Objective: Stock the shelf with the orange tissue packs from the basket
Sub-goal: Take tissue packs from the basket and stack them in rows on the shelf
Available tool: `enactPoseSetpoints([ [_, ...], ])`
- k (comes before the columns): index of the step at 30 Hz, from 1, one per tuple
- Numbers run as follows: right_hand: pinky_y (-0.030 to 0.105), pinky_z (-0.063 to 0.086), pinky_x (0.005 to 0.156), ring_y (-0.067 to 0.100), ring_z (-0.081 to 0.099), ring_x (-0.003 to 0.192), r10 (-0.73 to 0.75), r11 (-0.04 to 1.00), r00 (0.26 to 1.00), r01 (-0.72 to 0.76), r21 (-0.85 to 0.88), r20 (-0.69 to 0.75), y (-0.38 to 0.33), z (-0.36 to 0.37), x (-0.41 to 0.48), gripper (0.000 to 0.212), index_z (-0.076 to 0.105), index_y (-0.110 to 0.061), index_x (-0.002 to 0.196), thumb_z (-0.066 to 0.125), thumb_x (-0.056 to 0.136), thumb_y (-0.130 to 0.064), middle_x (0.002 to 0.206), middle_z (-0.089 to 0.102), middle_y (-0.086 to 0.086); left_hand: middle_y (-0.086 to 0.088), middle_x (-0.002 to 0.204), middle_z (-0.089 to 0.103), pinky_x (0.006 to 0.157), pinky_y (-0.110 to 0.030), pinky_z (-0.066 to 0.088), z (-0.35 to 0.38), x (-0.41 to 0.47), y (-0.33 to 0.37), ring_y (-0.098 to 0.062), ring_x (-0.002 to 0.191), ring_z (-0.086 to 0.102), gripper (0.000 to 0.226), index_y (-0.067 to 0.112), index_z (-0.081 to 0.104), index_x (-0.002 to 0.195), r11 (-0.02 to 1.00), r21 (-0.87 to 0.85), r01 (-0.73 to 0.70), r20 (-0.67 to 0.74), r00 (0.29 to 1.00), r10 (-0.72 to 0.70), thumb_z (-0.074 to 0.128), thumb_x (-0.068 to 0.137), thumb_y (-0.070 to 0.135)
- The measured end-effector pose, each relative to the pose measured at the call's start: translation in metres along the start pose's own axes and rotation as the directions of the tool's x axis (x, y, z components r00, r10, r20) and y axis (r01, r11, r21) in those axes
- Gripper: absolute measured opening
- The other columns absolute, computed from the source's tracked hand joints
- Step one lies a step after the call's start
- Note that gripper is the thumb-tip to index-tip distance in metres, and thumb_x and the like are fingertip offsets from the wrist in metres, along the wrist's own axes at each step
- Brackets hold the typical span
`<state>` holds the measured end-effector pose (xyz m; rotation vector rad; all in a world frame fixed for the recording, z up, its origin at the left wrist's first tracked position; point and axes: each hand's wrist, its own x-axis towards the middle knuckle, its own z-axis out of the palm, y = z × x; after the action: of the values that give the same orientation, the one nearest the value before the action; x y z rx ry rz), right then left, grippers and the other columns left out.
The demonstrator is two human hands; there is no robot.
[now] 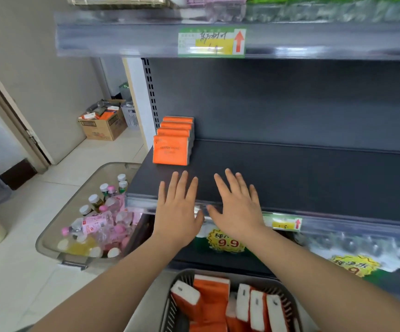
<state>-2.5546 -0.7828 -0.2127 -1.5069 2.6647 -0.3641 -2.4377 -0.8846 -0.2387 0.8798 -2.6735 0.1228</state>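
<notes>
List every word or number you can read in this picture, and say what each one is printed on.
"9.9": yellow burst sticker on the lower shelf goods.
"9": second burst sticker; the rest is blurred.
Front orange pack: faint print, too blurred to read.
Top price tag: handwriting, illegible; red arrow.
Lower price tag: too small to read.

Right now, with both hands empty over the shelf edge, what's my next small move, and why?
Probably bring one hand, say the right hand, back down to the basket and pick up an orange pack. Both it and the left hand are open and hold nothing, the shelf holds only one row of packs at its left end, and the basket still holds several.
</notes>
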Motion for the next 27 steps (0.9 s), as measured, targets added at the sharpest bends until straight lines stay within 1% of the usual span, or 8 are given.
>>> enactPoseSetpoints([
  [4,0.047,-0.004,0.120,0.019,-0.016,0.147,-0.009,1.000,1.000,0.009,-0.022,0.023,0.010,0.011,-0.030,0.077,-0.007,-0.031,0.152,0.038,0.094,-0.054,0.160,-0.016,-0.002,-0.012,0.160,0.013,0.119,-0.052,0.009,0.008,-0.029,0.015,-0.030,0.148,0.005,0.077,0.017,0.018,0.152,1.000,-0.015,0.001,0.055,0.999,0.000,0.049,0.089,0.048],
  [9,0.047,-0.001,0.120,0.021,-0.013,0.148,-0.008,1.000,0.999,0.009,-0.020,0.054,0.017,0.032,-0.064,0.077,-0.003,-0.031,0.152,0.041,0.094,-0.052,0.161,-0.013,-0.001,-0.011,0.161,0.007,0.120,-0.049,0.006,0.017,-0.062,0.032,-0.029,0.149,-0.001,0.079,0.016,0.013,0.153,0.998,-0.059,0.000,0.121,0.993,0.007,0.048,0.090,0.048],
  [13,0.046,0.000,0.120,0.021,-0.012,0.148,-0.022,1.000,0.995,0.023,-0.004,0.094,0.022,0.050,-0.091,0.079,-0.001,-0.031,0.152,0.046,0.092,-0.051,0.161,-0.010,0.000,-0.010,0.161,0.003,0.120,-0.048,0.003,0.030,-0.090,0.042,-0.027,0.149,-0.004,0.083,0.016,0.009,0.153,0.996,-0.091,0.021,0.206,0.979,-0.002,0.052,0.089,0.045],
  [16,0.046,0.001,0.120,0.021,-0.011,0.148,-0.035,0.999,0.991,0.037,-0.010,0.126,0.027,0.067,-0.109,0.079,-0.001,-0.032,0.152,0.046,0.091,-0.053,0.161,-0.009,0.000,-0.010,0.161,0.005,0.120,-0.048,-0.001,0.045,-0.113,0.045,-0.028,0.149,-0.004,0.084,0.015,0.011,0.153,0.993,-0.117,0.030,0.261,0.965,0.001,0.055,0.086,0.043],
  [19,0.046,0.001,0.121,0.021,-0.010,0.148,-0.029,0.999,0.982,0.033,-0.016,0.187,0.029,0.085,-0.124,0.081,-0.003,-0.031,0.153,0.046,0.091,-0.052,0.161,-0.009,0.001,-0.009,0.161,0.003,0.120,-0.046,-0.001,0.058,-0.132,0.044,-0.027,0.148,-0.006,0.084,0.015,0.009,0.153,0.994,-0.097,0.045,0.347,0.938,-0.009,0.052,0.088,0.044],
  [22,0.045,0.002,0.121,0.021,-0.009,0.149,-0.020,1.000,0.969,0.024,-0.016,0.247,0.032,0.103,-0.137,0.081,-0.002,-0.029,0.153,0.047,0.092,-0.051,0.161,-0.007,0.002,-0.009,0.161,0.006,0.121,-0.045,0.002,0.072,-0.148,0.043,-0.026,0.149,-0.004,0.080,0.015,0.010,0.153,0.993,-0.093,0.076,0.417,0.909,-0.030,0.049,0.090,0.044],
  [27,0.042,0.006,0.121,0.022,-0.003,0.149,0.012,1.000,0.939,-0.018,0.015,0.343,0.035,0.133,-0.149,0.078,0.004,-0.028,0.153,0.050,0.092,-0.046,0.162,0.000,0.002,-0.008,0.158,0.016,0.121,-0.041,0.007,0.092,-0.169,0.035,-0.025,0.148,0.005,0.078,0.014,0.016,0.151,0.987,-0.128,0.096,0.492,0.870,-0.021,0.055,0.088,0.038],
])
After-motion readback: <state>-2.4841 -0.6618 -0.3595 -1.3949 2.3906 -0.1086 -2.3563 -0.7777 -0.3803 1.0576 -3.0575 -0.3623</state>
